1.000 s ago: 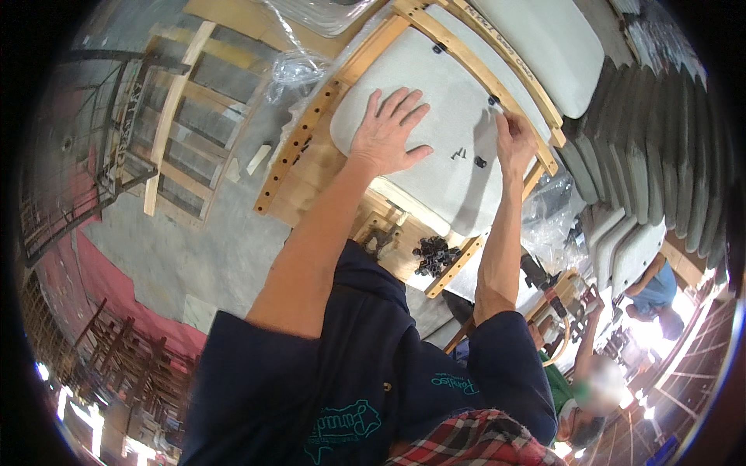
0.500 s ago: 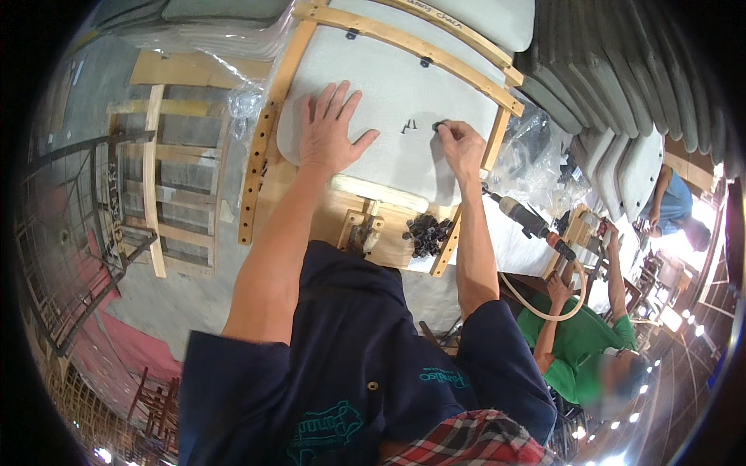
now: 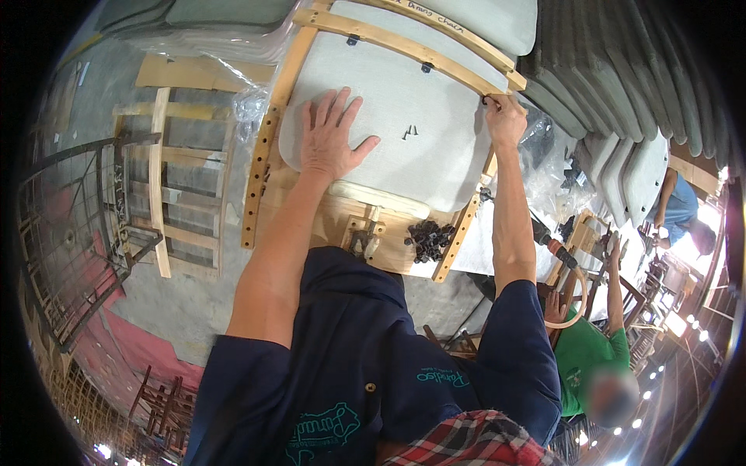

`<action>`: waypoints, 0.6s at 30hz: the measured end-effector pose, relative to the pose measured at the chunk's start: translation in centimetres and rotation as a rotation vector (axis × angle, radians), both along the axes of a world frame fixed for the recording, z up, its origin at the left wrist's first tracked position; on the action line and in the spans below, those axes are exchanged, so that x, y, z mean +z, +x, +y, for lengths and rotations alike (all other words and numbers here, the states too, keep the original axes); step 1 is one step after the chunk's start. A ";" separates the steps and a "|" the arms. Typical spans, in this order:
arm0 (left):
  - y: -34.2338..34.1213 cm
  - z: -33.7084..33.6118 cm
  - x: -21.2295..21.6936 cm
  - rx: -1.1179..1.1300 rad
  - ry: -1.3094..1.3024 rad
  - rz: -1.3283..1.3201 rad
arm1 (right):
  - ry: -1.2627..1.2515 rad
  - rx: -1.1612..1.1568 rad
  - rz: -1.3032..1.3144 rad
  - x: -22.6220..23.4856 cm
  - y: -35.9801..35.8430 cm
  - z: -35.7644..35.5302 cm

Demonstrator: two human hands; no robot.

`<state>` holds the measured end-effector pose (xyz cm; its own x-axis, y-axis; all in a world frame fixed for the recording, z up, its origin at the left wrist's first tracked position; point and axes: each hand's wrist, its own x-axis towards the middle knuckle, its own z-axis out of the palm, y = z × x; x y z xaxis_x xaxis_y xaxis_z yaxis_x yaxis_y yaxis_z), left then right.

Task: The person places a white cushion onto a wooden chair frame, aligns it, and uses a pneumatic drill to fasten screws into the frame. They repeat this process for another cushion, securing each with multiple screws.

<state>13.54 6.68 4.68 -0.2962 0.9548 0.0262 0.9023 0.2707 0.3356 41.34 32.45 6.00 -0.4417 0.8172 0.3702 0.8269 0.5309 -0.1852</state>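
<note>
My left hand (image 3: 332, 140) lies flat with fingers spread on a light grey padded panel (image 3: 381, 93). My right hand (image 3: 507, 123) pinches a small black clip (image 3: 486, 99) at the right corner of the panel, against the curved rail of a wooden frame (image 3: 458, 76). Two similar clips sit along that rail, a left one (image 3: 353, 40) and a middle one (image 3: 427, 67). Between my hands a few dark screws (image 3: 409, 133) rest on the panel. Close to my body is a heap of small black clips (image 3: 430, 241).
A corded or hosed power driver (image 3: 556, 250) lies right of my forearm, partly hidden by it. Stacked grey panels (image 3: 606, 70) stand at the far right. Slatted wood (image 3: 159, 186) and a black metal rack (image 3: 70, 233) are left. A co-worker in green (image 3: 587, 353) works at the right.
My right hand has moved away and to the right, carrying the small black clip from the panel's middle to the frame's right corner. My left hand stays flat on the panel.
</note>
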 end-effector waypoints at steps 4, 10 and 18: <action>0.0 -0.1 -0.3 0.001 0.031 -0.008 | 0.023 -0.046 0.070 -1.4 0.2 0.1; 0.1 -0.1 -0.2 -0.005 0.000 -0.009 | -0.127 -0.166 0.373 -2.6 0.6 -1.0; 0.2 -0.1 0.1 0.002 -0.023 0.000 | -0.091 -0.200 0.372 -2.6 -0.3 -4.9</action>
